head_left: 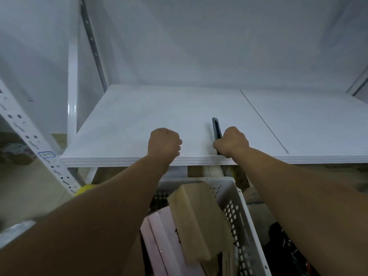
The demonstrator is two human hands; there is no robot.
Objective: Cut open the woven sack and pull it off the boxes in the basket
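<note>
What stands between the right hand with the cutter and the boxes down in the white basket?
Only the front edge of the white shelf, on which both hands rest. The right hand grips the cutter there; the left hand is a closed fist. The boxes in the basket lie uncovered; no sack shows.

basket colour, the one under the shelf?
White, with perforated walls: the basket shows best in the head view, holding a tan box and a pale pink box.
</note>
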